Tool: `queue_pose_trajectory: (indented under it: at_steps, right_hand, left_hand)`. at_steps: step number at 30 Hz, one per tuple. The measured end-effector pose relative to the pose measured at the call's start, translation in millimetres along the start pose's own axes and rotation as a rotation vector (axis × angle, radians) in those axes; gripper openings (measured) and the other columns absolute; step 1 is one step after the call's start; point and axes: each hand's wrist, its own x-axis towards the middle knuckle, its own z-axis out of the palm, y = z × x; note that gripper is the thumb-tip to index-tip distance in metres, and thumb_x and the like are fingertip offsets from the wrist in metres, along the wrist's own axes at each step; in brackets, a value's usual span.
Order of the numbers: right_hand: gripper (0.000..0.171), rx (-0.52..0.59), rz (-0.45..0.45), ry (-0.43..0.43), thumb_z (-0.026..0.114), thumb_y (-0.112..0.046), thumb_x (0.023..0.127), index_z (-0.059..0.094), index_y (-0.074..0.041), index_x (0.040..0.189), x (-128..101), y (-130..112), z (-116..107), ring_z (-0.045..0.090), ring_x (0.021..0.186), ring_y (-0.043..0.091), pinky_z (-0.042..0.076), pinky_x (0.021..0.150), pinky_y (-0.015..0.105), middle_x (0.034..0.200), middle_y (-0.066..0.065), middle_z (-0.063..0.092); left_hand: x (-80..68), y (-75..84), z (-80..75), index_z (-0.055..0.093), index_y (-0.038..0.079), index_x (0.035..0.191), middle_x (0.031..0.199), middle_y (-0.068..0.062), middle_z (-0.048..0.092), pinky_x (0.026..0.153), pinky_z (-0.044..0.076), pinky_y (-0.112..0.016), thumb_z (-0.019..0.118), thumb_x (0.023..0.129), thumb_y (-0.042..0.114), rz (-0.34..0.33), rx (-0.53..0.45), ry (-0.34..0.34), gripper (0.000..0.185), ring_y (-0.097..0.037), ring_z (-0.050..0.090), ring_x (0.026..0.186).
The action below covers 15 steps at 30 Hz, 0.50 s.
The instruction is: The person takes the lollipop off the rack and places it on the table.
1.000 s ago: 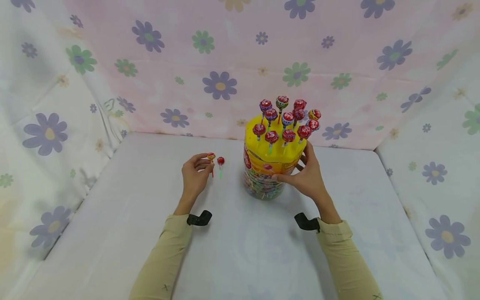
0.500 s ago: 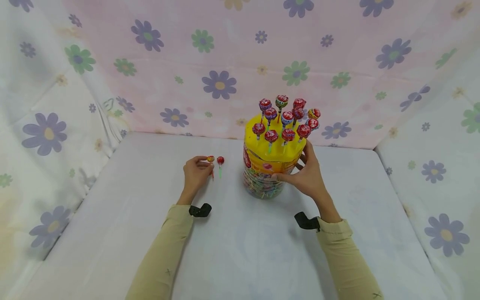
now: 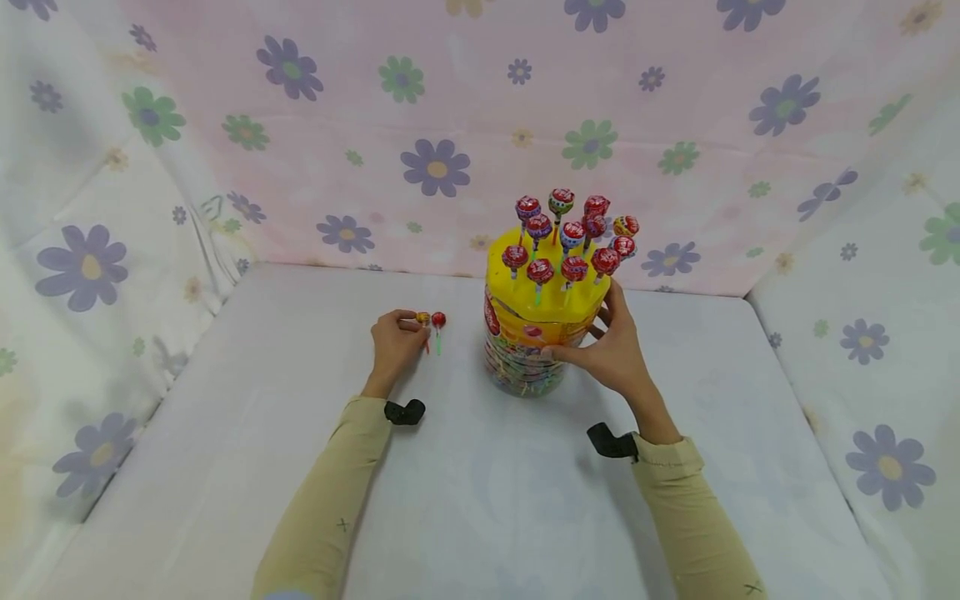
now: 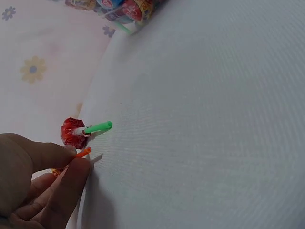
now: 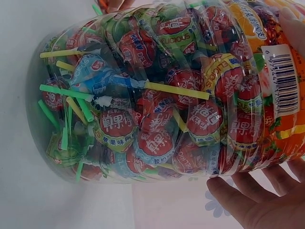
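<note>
In the head view my left hand [image 3: 393,346] pinches a lollipop with a yellow-and-red head [image 3: 423,317] between thumb and fingers. Its orange stick [image 4: 84,152] pokes out past the fingertips in the left wrist view, close over the table. Right beside it lies a red lollipop [image 3: 438,319] with a green stick. My right hand [image 3: 617,354] grips the upper side of a big clear jar [image 3: 521,367], thumb in front and fingers round the far side. Wrapped lollipops [image 5: 157,119] fill the jar. Several more stand upright in its yellow lid [image 3: 517,292].
A white cloth covers the table [image 3: 480,500]. Flower-print curtains [image 3: 322,150] rise behind it and on both sides. The jar stands right of the two loose lollipops, near the back curtain.
My left hand has moved a little forward and right, lowering its lollipop closer beside the red one. The right hand and the jar have stayed in place.
</note>
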Motion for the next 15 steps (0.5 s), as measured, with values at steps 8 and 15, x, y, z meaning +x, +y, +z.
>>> queue_pose_trajectory:
  at_steps: [8,15]
  right_hand:
    - [0.108,0.001,0.010,0.007,0.090,-0.004,0.073,0.027,-0.023,0.158,0.3,-1.9,-0.3,0.049,0.136,0.030,0.045,0.110,0.058,0.151,0.005,0.045]
    - [0.107,0.013,0.014,-0.001,0.090,-0.004,0.074,0.026,-0.022,0.159,-0.4,-3.5,0.2,0.048,0.136,0.030,0.044,0.111,0.059,0.150,0.006,0.045]
  left_hand:
    - [0.4,-1.9,1.0,0.067,-0.011,0.115,0.094,-0.025,0.073,0.060,0.047,-0.012,0.077,0.085,0.001,0.042,-0.003,0.018,0.034,-0.033,0.072,0.081]
    - [0.2,-3.2,-1.6,0.067,-0.010,0.116,0.092,-0.024,0.074,0.059,0.047,-0.016,0.078,0.086,0.004,0.045,0.054,0.013,0.036,-0.029,0.070,0.075]
